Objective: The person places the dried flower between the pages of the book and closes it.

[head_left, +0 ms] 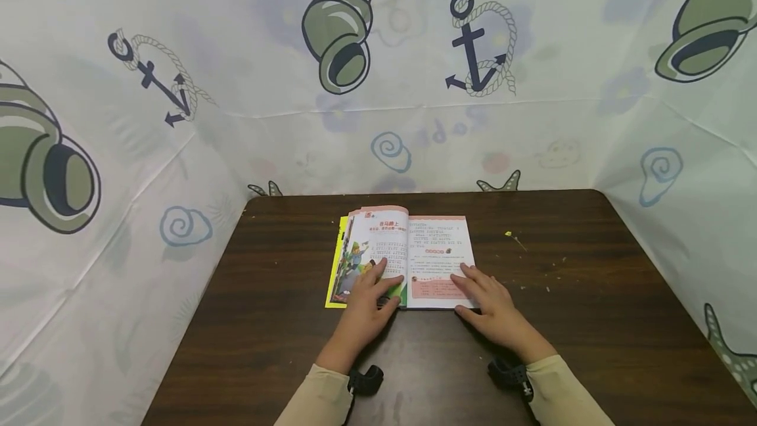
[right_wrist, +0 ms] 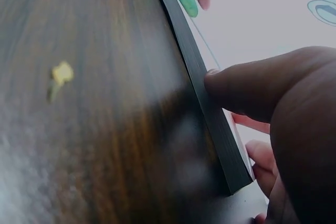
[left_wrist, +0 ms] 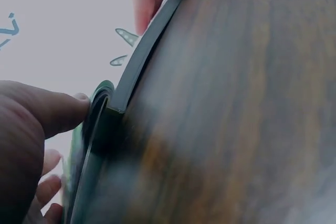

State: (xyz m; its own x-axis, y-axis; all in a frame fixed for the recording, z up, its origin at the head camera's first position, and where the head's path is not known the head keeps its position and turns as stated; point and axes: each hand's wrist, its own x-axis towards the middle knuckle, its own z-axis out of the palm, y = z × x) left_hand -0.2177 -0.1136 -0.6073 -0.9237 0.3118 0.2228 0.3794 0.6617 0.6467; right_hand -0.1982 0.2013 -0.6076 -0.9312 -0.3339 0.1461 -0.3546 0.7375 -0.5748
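An open book [head_left: 437, 232] lies flat on the dark wooden table, its left page carrying a coloured picture and its right page mostly text with a pink box. My left hand [head_left: 365, 307] rests on the lower left page with fingers spread. Over the lower right corner lies my right hand [head_left: 495, 311], its fingers extended on the page. In the left wrist view, the thumb [left_wrist: 60, 111] touches the curved pages at the book's near edge. The right thumb [right_wrist: 241, 85] presses along the thick page edge [right_wrist: 202, 85] in the right wrist view. Both palms hide parts of the lower page.
A yellow cover edge [head_left: 333, 288] sticks out beyond the left pages. Small yellow scraps [head_left: 508, 234] and crumbs dot the table [head_left: 591, 334] right of the book. Patterned cloth [head_left: 414, 71] with shells and anchors hangs around the table's back and sides.
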